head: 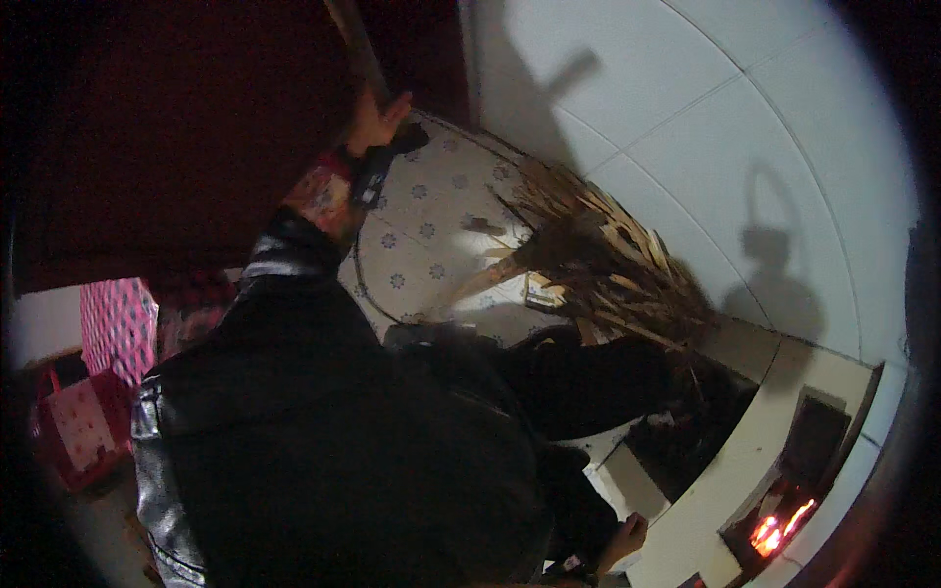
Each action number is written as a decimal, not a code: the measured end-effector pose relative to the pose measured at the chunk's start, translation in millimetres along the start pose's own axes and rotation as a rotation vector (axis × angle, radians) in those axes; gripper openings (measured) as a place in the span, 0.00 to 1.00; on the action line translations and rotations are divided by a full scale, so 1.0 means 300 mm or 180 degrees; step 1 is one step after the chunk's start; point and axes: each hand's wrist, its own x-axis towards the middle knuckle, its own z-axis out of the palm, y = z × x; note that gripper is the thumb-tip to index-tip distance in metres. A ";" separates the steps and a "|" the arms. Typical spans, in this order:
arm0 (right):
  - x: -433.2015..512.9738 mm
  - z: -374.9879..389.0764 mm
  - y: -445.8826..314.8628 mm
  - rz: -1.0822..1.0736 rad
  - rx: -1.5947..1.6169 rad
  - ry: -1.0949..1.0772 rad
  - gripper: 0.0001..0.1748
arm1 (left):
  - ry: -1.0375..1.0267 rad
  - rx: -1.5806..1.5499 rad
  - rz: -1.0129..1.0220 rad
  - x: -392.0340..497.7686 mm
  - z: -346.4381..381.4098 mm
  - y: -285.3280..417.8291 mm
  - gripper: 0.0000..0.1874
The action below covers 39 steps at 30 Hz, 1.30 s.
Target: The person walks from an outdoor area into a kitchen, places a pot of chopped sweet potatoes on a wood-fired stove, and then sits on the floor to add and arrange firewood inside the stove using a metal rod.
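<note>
My left hand (376, 126) is raised at the upper left, with a dark band at its wrist. A long wooden stick (360, 48) runs up out of the frame from between its thumb and fingers. Low on the right, my right hand (626, 540) shows partly beyond the dark sleeve; its fingers are too dim to read. It is near the pale stove front (742, 434). Flames (768, 535) burn inside the stove opening. Between the two hands, a pile of split firewood and twigs (625, 264) lies against the wall.
A white tiled wall (662, 66) rises behind the firewood. The floor (419, 220) has patterned tiles, and a thin dark cord (360, 275) curves across it. A pink patterned bag (117, 323) and a red bag (84, 434) stand at the left. My dark-clothed leg (588, 382) reaches toward the stove.
</note>
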 end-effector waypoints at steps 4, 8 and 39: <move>-0.007 0.001 -0.020 0.0311 0.0171 -0.0060 0.15 | -0.0705 0.1110 0.0204 -0.236 0.127 0.257 0.18; -0.019 0.031 -0.009 0.0665 0.0439 0.0014 0.09 | -0.1811 0.0585 -0.0783 -0.335 0.189 0.479 0.20; -0.085 -0.110 -0.603 0.0530 0.4027 -0.0218 0.13 | -0.5725 -0.2303 -0.1096 -0.830 1.314 1.140 0.14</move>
